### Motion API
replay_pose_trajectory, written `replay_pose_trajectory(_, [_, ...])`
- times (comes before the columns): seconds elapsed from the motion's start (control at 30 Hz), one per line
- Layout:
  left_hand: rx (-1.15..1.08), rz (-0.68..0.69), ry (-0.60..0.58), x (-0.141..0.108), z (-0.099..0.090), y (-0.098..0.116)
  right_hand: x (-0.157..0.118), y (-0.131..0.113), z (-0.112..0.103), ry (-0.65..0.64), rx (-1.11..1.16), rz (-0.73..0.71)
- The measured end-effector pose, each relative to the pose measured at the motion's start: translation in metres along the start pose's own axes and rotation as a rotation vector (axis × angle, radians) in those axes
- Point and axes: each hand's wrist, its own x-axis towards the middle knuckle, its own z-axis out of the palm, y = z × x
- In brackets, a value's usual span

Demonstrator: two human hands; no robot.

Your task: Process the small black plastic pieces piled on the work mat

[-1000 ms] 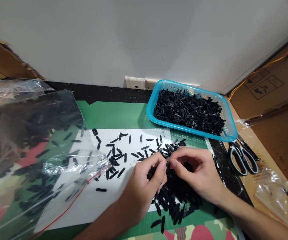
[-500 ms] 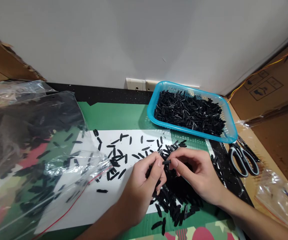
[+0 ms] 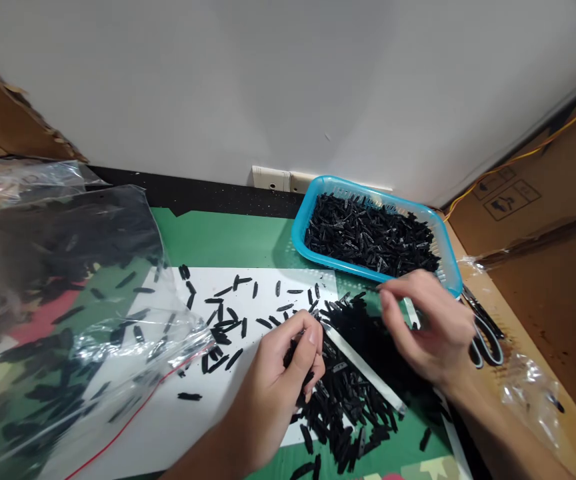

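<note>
1. Directions are as seen in the view, with twelve o'clock toward the wall (image 3: pixel 168 80).
2. The left hand (image 3: pixel 293 363) is curled closed, thumb against the bent index finger, over the near part of the black pieces; whether it has anything inside cannot be told.
3. The right hand (image 3: pixel 431 323), at between two and three o'clock from the left, is blurred, with thumb and index finger bent toward each other. A thin dark piece (image 3: pixel 375 288) shows at the index fingertip; whether it is pinched cannot be told.
4. The heaped black pieces (image 3: pixel 341 427) lie at about four o'clock from the left hand, on the green mat (image 3: pixel 223 237) and the white sheet (image 3: pixel 158 427).
5. A pale strip (image 3: pixel 365 370) slants over that heap at three o'clock from the left hand, its upper end near those fingertips.
6. The blue basket (image 3: pixel 300 230), full of more such pieces, stands at one o'clock from the left hand, partly behind the right.
7. Loose pieces (image 3: pixel 225 325) are scattered on the sheet at ten o'clock from the left hand; the large clear bag (image 3: pixel 68 300) with a red seal line lies farther out, toward nine.
8. The scissors (image 3: pixel 491 343) lie at between three and four o'clock from the right hand, with a small clear bag (image 3: pixel 528 400) at four.
</note>
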Motion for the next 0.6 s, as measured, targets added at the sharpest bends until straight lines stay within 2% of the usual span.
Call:
replay_pose_trajectory(0.03, [-0.012, -0.001, -0.008, 0.000, 0.000, 0.000, 0.003, 0.008, -0.004, 0.099, -0.143, -0.024])
replay_pose_trajectory(0.07, [-0.020, -0.002, -0.014, 0.000, -0.001, 0.001, 0.005, 0.014, -0.007, 0.147, -0.232, 0.022])
replay_pose_trajectory(0.13, [-0.025, -0.010, -0.010, -0.001, -0.002, 0.002, 0.007, 0.020, -0.008, 0.167, -0.310, 0.097])
replay_pose_trajectory(0.17, [-0.024, -0.013, -0.003, -0.001, -0.002, 0.003, 0.007, 0.018, -0.006, 0.142, -0.302, 0.110])
replay_pose_trajectory(0.23, [-0.024, -0.031, 0.014, -0.002, -0.002, 0.004, 0.004, 0.008, 0.001, 0.065, -0.220, 0.047])
replay_pose_trajectory(0.43, [-0.143, -0.081, 0.045, -0.001, 0.000, 0.003, -0.011, -0.035, 0.020, -0.282, 0.243, -0.166])
replay_pose_trajectory(0.6, [-0.089, 0.005, 0.084, 0.000, 0.000, 0.004, -0.019, -0.045, 0.028, -0.363, 0.363, -0.114])
